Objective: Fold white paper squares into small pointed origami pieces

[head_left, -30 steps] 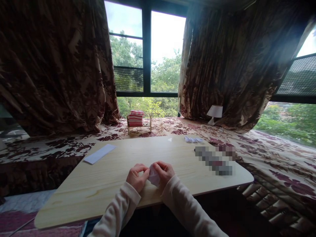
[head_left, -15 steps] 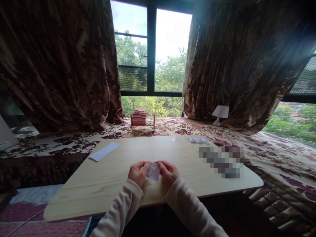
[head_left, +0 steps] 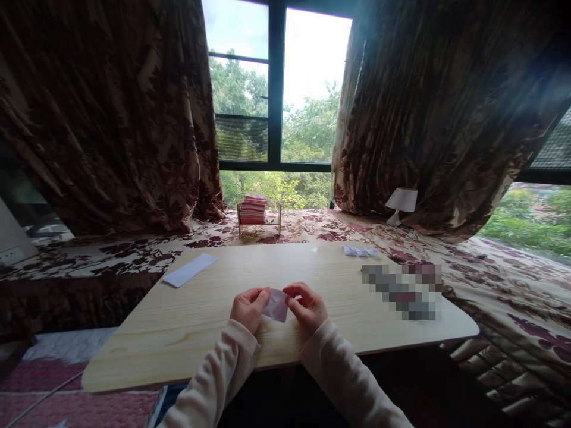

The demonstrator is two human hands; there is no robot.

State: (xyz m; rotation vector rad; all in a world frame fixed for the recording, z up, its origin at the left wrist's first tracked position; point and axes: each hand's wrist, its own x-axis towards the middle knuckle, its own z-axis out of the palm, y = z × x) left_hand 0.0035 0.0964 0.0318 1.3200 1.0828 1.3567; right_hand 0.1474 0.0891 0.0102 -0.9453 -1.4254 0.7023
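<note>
Between my two hands, just above the near side of the wooden table (head_left: 214,351), is a small folded piece of white paper (head_left: 275,307). My left hand (head_left: 248,308) pinches its left edge between thumb and fingers. My right hand (head_left: 307,306) has its right corner between thumb and forefinger. Several small folded paper pieces (head_left: 359,251) lie in a row at the table's far right. A long white paper strip (head_left: 190,270) lies flat toward the far left.
A pixelated patch (head_left: 401,292) hides something on the table's right side. Behind the table, a small rack with folded striped cloths (head_left: 253,209) and a white lamp (head_left: 401,201) stand on the patterned window seat (head_left: 307,227). Dark curtains (head_left: 134,119) frame the window.
The paper has turned slightly between my hands, and my right fingers have lifted and spread a little along its edge. The whole view has shifted slightly.
</note>
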